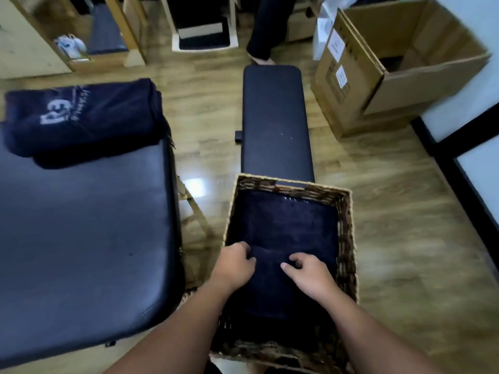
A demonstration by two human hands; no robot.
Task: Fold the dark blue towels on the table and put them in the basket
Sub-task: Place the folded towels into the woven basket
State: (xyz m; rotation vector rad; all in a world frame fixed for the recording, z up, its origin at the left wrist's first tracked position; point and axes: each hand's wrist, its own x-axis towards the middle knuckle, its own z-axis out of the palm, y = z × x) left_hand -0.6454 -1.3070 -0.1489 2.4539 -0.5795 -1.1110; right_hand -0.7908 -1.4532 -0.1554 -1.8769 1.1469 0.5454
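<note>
Both your hands are down inside the rectangular brown woven wicker basket, which sits on the wood-look floor just right of the padded dark blue table. Your left hand has its fingers curled onto the left edge of the folded dark blue towel lying in the basket; your right hand rests on the same towel with fingers bent, and the blur leaves it unclear whether it pinches the cloth or only presses it. That towel lies on more dark blue fabric filling the basket bottom. On the far left corner of the table lies a bundle of dark blue towels with white lettering, well apart from you. Beyond the basket's far rim stands a narrow black padded bench. An open brown cardboard box stands at the right, near the wall.
</note>
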